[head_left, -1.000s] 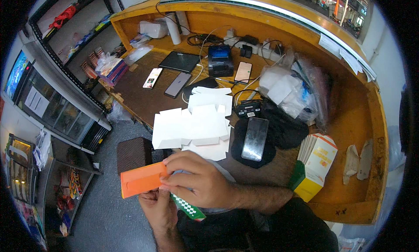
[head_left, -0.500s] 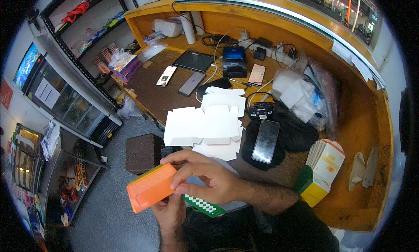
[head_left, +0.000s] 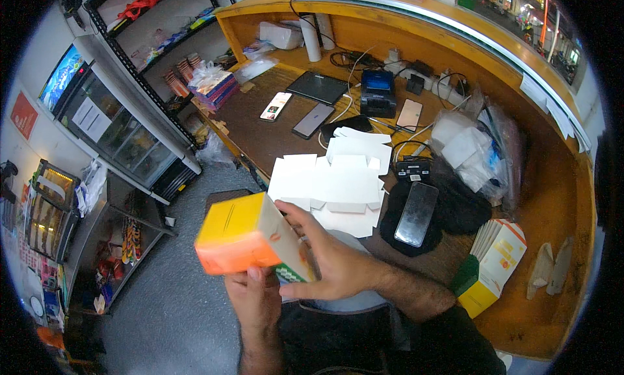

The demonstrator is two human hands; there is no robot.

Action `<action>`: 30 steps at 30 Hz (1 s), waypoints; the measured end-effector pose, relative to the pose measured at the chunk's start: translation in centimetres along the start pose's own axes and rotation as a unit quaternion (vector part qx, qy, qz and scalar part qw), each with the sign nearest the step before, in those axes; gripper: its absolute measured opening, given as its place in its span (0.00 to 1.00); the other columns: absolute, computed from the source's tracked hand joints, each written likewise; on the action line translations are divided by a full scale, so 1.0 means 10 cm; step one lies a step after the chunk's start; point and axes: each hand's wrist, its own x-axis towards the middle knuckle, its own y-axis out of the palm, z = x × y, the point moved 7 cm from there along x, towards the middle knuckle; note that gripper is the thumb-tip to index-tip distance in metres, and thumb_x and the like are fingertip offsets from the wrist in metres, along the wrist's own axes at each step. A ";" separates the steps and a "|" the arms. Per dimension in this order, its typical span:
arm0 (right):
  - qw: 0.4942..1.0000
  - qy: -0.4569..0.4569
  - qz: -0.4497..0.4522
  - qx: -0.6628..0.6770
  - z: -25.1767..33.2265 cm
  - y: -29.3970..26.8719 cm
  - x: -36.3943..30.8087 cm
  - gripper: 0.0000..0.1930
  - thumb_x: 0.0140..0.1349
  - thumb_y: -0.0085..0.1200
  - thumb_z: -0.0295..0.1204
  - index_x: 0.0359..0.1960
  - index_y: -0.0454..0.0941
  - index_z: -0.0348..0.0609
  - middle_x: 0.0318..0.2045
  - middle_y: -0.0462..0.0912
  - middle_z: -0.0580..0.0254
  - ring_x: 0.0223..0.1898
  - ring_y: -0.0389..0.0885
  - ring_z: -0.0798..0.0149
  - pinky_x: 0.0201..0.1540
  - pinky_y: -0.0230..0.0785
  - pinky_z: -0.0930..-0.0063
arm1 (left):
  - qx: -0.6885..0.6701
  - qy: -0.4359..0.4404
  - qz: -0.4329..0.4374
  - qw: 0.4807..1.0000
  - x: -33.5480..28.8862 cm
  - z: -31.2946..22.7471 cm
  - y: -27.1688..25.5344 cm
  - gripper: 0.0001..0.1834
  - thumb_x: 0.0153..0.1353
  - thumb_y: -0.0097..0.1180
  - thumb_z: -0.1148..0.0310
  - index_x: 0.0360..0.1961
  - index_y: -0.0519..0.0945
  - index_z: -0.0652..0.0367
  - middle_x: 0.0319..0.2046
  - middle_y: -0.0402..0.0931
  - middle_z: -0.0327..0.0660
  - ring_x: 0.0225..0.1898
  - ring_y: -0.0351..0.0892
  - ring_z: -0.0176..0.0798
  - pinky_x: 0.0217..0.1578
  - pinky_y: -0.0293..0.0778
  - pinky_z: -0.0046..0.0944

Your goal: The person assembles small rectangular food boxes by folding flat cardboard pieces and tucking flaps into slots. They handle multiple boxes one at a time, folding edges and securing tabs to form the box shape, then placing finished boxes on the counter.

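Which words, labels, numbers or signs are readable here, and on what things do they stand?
Carton stack, right: orange printing, not copied out here.
Held box: side printing blurred.
Paper on the fridge: too small to read.
Red wall sign: too small to read.

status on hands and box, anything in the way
Left grip holding yellow-and-orange box from below, in midair. Right grip at its right side. Unfolded white cartons just beyond.
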 end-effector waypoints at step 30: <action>0.981 0.076 0.146 0.099 -0.28 0.03 -0.04 0.41 0.78 0.51 0.55 0.83 0.52 0.50 0.74 0.64 0.43 0.77 0.61 0.48 0.78 0.55 0.54 | 0.757 0.079 0.142 0.633 -0.02 -0.48 -0.17 0.16 0.75 0.58 0.59 0.47 0.85 0.62 0.33 0.86 0.59 0.32 0.85 0.67 0.32 0.79 0.59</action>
